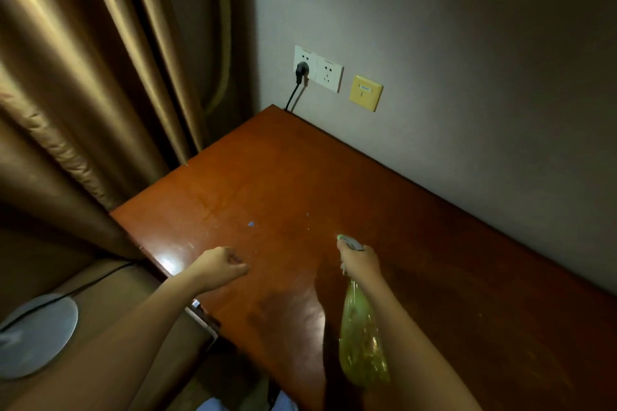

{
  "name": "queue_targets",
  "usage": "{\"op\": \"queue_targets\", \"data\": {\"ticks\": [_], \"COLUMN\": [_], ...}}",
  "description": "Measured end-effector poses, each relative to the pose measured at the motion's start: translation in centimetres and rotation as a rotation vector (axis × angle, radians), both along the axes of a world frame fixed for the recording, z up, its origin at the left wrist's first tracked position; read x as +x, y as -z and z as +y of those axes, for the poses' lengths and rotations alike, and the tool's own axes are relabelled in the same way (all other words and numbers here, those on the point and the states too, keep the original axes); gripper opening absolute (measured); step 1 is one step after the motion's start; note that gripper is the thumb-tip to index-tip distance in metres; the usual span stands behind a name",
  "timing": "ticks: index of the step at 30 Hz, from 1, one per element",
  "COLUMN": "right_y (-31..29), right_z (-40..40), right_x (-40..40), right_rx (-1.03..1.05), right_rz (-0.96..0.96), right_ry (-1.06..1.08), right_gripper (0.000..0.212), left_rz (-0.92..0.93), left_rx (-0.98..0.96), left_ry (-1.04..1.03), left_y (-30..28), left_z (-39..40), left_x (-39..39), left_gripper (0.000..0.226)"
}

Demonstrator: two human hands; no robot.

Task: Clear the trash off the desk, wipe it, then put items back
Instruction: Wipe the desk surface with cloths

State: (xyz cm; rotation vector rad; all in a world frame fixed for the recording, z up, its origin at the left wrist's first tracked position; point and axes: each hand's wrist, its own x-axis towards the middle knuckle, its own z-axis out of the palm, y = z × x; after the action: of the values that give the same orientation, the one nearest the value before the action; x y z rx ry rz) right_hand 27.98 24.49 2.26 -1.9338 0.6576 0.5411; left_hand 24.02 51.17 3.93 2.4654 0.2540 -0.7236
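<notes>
My right hand (361, 260) grips the trigger head of a green translucent spray bottle (362, 344), whose nozzle points out over the reddish-brown wooden desk (334, 177). The bottle body hangs below my wrist, above the desk's near part. My left hand (222, 266) hovers over the desk's left front edge with fingers curled and nothing in it. A small blue scrap (251, 224) and a few pale specks (307, 215) lie on the desk top ahead of both hands.
The desk stands in a corner, with a brown curtain (83, 93) on its left and a wall behind. White wall sockets (319, 68) hold a black plug and cable (295, 87); a yellow plate (365, 93) is beside them. A round grey base (36, 335) with a cable sits low left.
</notes>
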Motion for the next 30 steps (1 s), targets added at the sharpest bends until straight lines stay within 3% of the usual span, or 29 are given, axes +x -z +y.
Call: {"op": "queue_targets", "data": {"ticks": [6,11,18,22,27,30], "right_y": [0.1,-0.5,0.7,0.4,-0.5,-0.1], "right_z": [1.2,1.0,3.3,2.5,1.3,0.5], "right_x": [-3.5,-7.1,-11.6,-13.5,-16.8,-19.2], "right_rx": [-0.057,0.096,-0.067,-0.031,0.092,0.046], "right_rz": [-0.015,-0.102,-0.019,-0.055,-0.146,-0.12], "right_ry": [-0.025,0.005,-0.239,-0.311,-0.224,-0.179], "right_gripper": [0.04,0.007,0.029,0.03,0.01,0.022], "left_rz": [0.02,0.017,-0.047,-0.06,-0.043,-0.01], "left_rx": [0.0,-0.048,-0.049,-0.042,-0.016,-0.029], "left_ry": [-0.07,-0.115,-0.149,-0.158,-0.117,-0.052], "left_y": [0.1,0.1,-0.9,-0.8,-0.4,-0.2], "left_z": [1.6,2.6,3.9,4.9,3.3,1.3], "left_x": [-3.6,-6.6,-10.3,-12.0,-13.9,-14.5], "left_gripper": [0.029,0.026,0.023,0.025,0.022,0.019]}}
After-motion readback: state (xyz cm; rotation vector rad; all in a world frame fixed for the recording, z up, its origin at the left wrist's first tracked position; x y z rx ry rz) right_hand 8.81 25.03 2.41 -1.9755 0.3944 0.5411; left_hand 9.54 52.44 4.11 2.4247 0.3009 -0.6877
